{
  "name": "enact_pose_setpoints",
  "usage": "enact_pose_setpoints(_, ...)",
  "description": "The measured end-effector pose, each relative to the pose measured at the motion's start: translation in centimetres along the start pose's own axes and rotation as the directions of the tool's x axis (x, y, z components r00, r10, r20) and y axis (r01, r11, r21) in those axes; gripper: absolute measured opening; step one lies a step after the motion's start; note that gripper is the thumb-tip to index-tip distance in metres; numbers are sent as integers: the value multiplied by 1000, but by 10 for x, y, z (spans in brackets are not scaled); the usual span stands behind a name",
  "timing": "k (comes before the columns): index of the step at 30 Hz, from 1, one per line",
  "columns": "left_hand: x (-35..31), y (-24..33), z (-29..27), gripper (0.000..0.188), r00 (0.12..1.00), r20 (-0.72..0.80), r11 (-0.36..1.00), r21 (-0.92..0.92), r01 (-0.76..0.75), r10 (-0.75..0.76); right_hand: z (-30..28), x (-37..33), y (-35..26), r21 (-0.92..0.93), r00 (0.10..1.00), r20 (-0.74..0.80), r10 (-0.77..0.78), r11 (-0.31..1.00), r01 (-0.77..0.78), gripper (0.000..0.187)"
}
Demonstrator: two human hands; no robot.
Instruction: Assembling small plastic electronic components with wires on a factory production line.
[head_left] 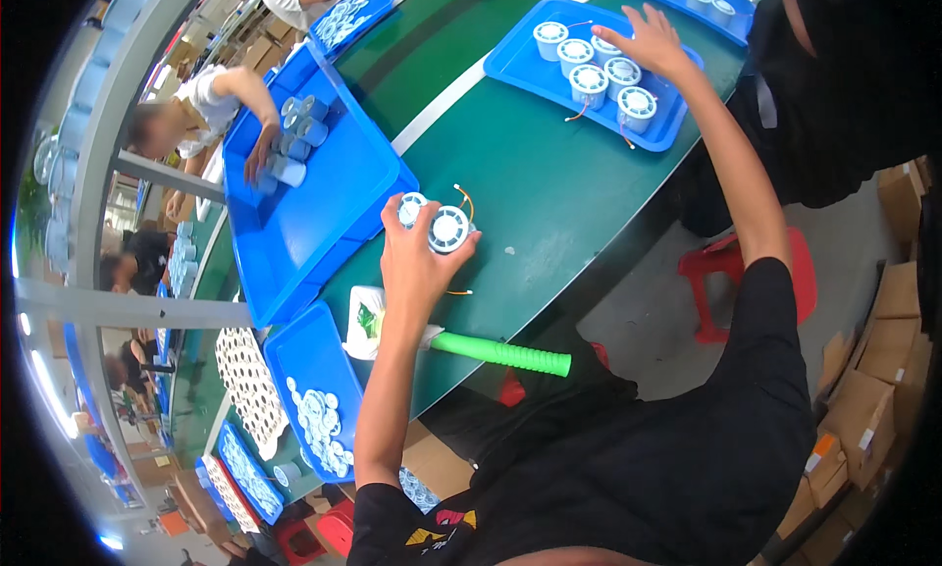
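My left hand is closed around two white round motor-like units, one white unit under the fingers and another white unit by the thumb. Thin orange wires trail from them, and they are at the green table. Over a blue tray at the far right, my right hand has its fingers spread. Its thumb is close to a white slotted unit; whether they touch I cannot tell. Several similar units stand upright in that tray, some with wires.
A green-handled hammer, its head wrapped in white, lies near my left forearm. Left of it are a blue tray of small white parts and a large blue bin, where another person's hand touches cups. A red stool stands at right.
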State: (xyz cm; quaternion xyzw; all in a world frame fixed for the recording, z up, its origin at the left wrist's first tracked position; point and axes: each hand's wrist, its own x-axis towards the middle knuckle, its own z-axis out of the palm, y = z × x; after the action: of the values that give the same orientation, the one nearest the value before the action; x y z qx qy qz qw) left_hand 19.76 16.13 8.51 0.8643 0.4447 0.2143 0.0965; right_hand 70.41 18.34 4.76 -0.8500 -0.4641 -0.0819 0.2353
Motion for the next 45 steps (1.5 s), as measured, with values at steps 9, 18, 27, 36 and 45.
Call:
enact_pose_setpoints(9, 175, 73, 60, 70, 931, -72, 930, -53, -363, 359, -5, -234, -129, 360, 871, -266, -412, 796, 486, 39)
enact_pose_setpoints(18, 297, 93, 142, 84, 869, 174, 883, 0, -470, 463, -2, -234, -128, 424, 922, -190, -338, 818, 387, 22)
enact_pose_setpoints(27, 300, 105, 184, 90, 842, 246, 876, -80, -476, 480, 5, -233, -136, 423, 925, -186, -332, 823, 380, 16)
enact_pose_setpoints(36, 263, 59, 127, 75, 866, 122, 873, -18, -487, 485, 3, -237, -140, 459, 922, -105, -372, 805, 377, 11)
enact_pose_setpoints(45, 76, -64, -49, 54, 964, 77, 967, -18, -253, 253, -23, -292, -218, 743, 857, 327, -399, 669, 28, 48)
